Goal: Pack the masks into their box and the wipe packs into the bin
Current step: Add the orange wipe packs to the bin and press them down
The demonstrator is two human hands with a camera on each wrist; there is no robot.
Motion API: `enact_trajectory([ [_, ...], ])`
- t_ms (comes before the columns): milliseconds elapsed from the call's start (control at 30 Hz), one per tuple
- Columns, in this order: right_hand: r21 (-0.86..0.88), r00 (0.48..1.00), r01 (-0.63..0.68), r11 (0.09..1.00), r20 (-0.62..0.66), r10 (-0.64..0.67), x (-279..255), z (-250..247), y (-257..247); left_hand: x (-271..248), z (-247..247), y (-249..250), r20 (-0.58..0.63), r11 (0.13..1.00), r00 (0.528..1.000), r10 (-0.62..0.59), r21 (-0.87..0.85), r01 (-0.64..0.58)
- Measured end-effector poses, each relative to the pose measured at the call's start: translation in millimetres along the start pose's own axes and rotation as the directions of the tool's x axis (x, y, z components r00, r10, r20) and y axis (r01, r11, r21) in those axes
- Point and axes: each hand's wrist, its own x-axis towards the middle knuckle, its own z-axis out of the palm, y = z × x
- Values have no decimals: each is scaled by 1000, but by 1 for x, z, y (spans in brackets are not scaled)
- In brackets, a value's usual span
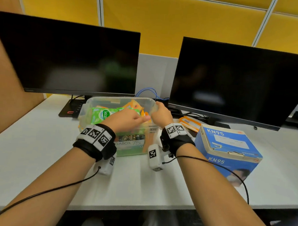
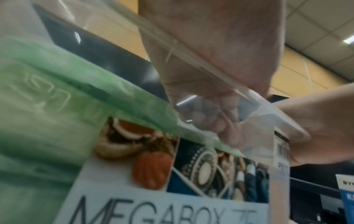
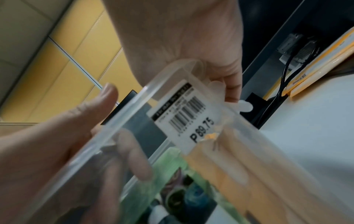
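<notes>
A clear plastic bin stands mid-desk with green wipe packs and orange packs inside. My left hand reaches over the near wall into the bin's right part. Through the wall its fingers look loosely bent, with nothing seen between them. My right hand grips the bin's right rim, and one of its fingers lies on the outside by the barcode label. A closed blue KN95 mask box stands to the right. Flat orange-edged packets lie behind it.
Two dark monitors stand close behind the bin, with a blue cable between them. A black base with ports sits under the left monitor. A brown partition bounds the left side. The desk's front edge is near my elbows.
</notes>
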Motion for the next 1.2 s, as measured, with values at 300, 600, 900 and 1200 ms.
enact_trajectory([
  [300,-284,995,92,954,71,-75,19,-16,6,-28,-20,-44,-324,914,901,-288,189,360],
  [600,-258,907,-123,958,-422,3,17,-32,19,-9,-27,-76,-72,783,904,-422,-532,323],
  [900,53,880,-64,997,-468,81,20,-12,31,13,15,-67,-279,584,743,-608,-791,181],
  [1200,-99,944,-235,967,-259,203,38,-14,18,6,36,-27,-317,507,660,-680,-855,112],
])
